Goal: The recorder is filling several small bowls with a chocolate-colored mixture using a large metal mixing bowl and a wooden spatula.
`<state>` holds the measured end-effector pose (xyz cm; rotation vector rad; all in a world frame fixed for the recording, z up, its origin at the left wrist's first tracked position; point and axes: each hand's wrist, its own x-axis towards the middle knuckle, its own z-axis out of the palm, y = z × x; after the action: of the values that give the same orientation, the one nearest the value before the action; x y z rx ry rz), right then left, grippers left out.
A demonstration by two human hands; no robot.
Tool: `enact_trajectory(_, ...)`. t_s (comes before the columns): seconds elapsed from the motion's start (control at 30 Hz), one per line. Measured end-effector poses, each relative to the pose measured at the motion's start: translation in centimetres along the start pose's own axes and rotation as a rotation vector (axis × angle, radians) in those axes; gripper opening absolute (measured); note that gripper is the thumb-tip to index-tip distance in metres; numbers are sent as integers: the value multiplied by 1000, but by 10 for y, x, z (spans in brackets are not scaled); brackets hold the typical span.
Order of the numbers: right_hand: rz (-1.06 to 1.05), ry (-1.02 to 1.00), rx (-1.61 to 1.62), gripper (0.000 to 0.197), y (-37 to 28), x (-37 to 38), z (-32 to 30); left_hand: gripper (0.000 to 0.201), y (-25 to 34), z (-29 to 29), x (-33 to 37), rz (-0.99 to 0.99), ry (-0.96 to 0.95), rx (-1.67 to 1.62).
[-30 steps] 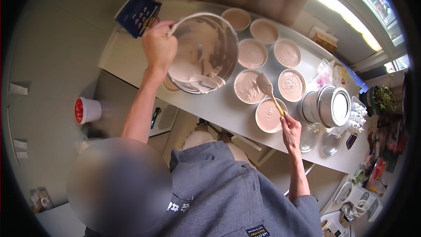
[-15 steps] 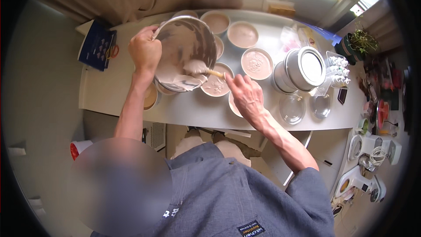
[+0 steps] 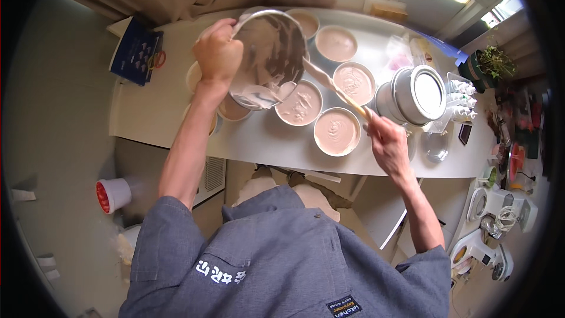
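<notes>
My left hand (image 3: 219,53) grips the rim of a large metal mixing bowl (image 3: 268,47), tilted over the table with pale brown batter smeared inside and gathered at its lower lip. In my right hand (image 3: 388,142) is a spatula (image 3: 336,89) with a wooden handle, its batter-coated blade at the bowl's right rim. Beneath the bowl's lip stands a round pan (image 3: 299,103) filled with batter, its surface ridged. A second filled pan (image 3: 336,132), with a swirled top, sits nearer me. Other filled pans (image 3: 354,82) surround the bowl, some partly hidden behind it.
Stacked metal cake pans (image 3: 412,95) stand on the white table's right side, beside a clear rack of small white-capped bottles (image 3: 462,100). A clear round dish (image 3: 436,146) lies near the front edge. A blue box (image 3: 136,53) is at the far left, a potted plant (image 3: 489,59) at right.
The bowl has shifted right and slightly away with my left hand. My right hand has drawn the spatula out of the bowl's lower part toward the right, uncovering the near pan.
</notes>
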<state>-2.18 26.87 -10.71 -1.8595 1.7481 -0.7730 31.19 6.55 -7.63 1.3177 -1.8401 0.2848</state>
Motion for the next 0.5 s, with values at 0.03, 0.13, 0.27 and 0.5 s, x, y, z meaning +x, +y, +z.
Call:
enact_trajectory(0.03, -57, 11, -41, 31, -6, 12, 0, 16, 2, 1, 0, 22, -16, 20)
enact_trajectory(0.13, -248, 25, -249, 31, -12, 51, 9, 16, 10, 7, 0, 74, -41, 21)
enact_trajectory(0.27, -246, 4, -558, 32, -28, 92, 16, 14, 20, 12, 3, 76, -31, -16)
enact_trajectory(0.5, 230, -452, 96, 21, -25, 100, 34, 13, 29, 32, 14, 76, -33, -41)
